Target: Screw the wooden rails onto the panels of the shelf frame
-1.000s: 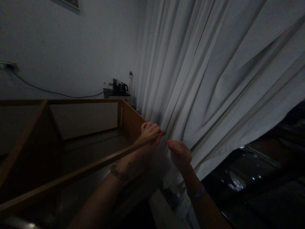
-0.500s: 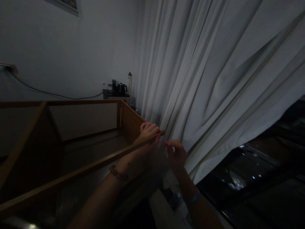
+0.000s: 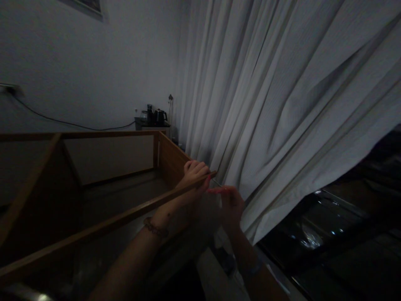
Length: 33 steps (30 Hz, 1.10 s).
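Observation:
My left hand (image 3: 196,172) is wrapped around the corner of a brown wooden frame (image 3: 138,210), near the end of its front rail. A beaded bracelet circles that wrist. From the rail's end a thin metal rod (image 3: 216,182) sticks out to the right. My right hand (image 3: 231,205) has its fingertips at the rod's outer end, with one finger stretched toward the rail. Dim light and blur hide the exact grip and the kind of tool the rod belongs to.
A pale curtain (image 3: 250,104) hangs close on the right, beside my right hand. At the back, a black kettle (image 3: 160,117) stands on a small cabinet (image 3: 152,125). A dark cable (image 3: 69,123) runs along the wall. Dark glossy things lie at the lower right.
My right hand has turned slightly at the rod, and a finger now reaches left toward the rail. My left hand and the wooden frame have stayed in place.

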Each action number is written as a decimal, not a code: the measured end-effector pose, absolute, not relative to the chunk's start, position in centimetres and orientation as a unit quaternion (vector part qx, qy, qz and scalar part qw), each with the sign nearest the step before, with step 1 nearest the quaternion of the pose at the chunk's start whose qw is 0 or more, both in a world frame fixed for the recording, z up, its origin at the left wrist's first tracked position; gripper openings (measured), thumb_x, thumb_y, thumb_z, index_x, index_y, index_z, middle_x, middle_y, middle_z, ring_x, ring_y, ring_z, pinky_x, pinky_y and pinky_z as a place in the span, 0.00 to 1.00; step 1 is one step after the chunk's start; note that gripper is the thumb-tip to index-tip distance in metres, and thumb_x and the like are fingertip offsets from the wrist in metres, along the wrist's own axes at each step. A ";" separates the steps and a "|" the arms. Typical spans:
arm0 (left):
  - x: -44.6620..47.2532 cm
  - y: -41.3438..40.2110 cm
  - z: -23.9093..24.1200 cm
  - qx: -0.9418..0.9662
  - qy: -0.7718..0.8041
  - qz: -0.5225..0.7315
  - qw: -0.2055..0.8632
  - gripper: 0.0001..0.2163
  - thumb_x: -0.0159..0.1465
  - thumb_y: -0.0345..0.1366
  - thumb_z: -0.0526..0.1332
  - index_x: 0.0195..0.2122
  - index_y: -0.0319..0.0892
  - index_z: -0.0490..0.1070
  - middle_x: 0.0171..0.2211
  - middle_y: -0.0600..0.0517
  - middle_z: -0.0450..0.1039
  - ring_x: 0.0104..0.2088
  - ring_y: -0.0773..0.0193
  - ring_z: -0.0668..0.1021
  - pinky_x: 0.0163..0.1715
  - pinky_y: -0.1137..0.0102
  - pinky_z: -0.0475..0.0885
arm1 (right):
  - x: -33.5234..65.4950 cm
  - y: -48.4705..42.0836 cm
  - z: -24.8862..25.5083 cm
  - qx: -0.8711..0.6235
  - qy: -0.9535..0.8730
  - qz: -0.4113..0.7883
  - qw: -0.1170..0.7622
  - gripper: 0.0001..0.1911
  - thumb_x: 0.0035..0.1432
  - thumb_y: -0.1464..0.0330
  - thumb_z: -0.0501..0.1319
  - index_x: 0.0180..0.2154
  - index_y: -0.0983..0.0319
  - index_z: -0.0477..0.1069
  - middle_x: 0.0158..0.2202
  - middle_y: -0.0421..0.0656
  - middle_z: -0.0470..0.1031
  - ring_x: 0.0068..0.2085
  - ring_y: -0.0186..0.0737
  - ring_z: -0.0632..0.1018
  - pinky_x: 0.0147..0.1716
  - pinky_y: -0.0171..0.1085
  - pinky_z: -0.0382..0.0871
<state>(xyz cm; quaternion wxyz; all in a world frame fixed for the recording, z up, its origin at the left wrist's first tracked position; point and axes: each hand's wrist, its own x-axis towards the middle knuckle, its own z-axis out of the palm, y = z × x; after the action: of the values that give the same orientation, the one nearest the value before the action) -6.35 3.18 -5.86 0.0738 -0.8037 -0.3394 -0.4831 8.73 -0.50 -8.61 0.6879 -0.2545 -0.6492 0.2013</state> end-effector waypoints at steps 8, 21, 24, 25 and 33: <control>-6.6 2.4 -5.1 -0.815 -0.356 -0.454 0.051 0.09 0.68 0.34 0.46 0.32 0.43 0.62 0.33 0.51 0.66 0.41 0.59 0.68 0.52 0.58 0.58 | 8.4 -2.0 -8.9 -0.294 -0.551 0.161 0.764 0.16 0.64 0.57 0.60 0.29 0.61 0.73 0.19 0.35 0.70 0.19 0.30 0.70 0.22 0.30 0.63; -6.8 2.8 -6.3 -0.798 -0.337 -0.497 0.048 0.12 0.67 0.39 0.53 0.50 0.45 0.66 0.50 0.50 0.74 0.63 0.56 0.65 0.63 0.57 0.47 | 9.2 -1.8 -10.9 -0.328 -0.506 0.208 0.770 0.16 0.64 0.57 0.59 0.31 0.62 0.70 0.18 0.33 0.65 0.19 0.29 0.67 0.21 0.29 0.59; -6.9 2.6 -6.5 -0.785 -0.350 -0.507 0.054 0.18 0.65 0.42 0.56 0.55 0.46 0.64 0.57 0.48 0.70 0.66 0.55 0.60 0.65 0.56 0.43 | 9.3 -1.9 -11.0 -0.335 -0.503 0.205 0.770 0.16 0.64 0.56 0.59 0.31 0.62 0.70 0.17 0.32 0.65 0.19 0.29 0.67 0.21 0.29 0.59; -7.0 2.6 -6.6 -0.783 -0.355 -0.508 0.054 0.19 0.65 0.43 0.57 0.56 0.47 0.63 0.58 0.48 0.70 0.67 0.54 0.59 0.65 0.55 0.43 | 9.3 -1.9 -11.0 -0.337 -0.500 0.206 0.771 0.17 0.64 0.56 0.59 0.31 0.62 0.70 0.17 0.32 0.65 0.19 0.29 0.67 0.21 0.29 0.59; -6.9 1.6 -7.3 -0.752 -0.395 -0.528 0.010 0.31 0.61 0.52 0.62 0.62 0.48 0.57 0.66 0.43 0.57 0.69 0.46 0.52 0.66 0.47 0.41 | 8.7 -2.9 -11.8 -0.337 -0.461 0.218 0.792 0.18 0.63 0.54 0.59 0.28 0.61 0.67 0.17 0.32 0.64 0.18 0.28 0.66 0.19 0.28 0.59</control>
<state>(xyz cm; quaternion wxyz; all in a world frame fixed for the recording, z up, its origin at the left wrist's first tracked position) -6.91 1.58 -7.33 0.0103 -0.7518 -0.3947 -0.5281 8.66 -2.94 -11.78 0.7919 -0.3368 -0.4606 0.2176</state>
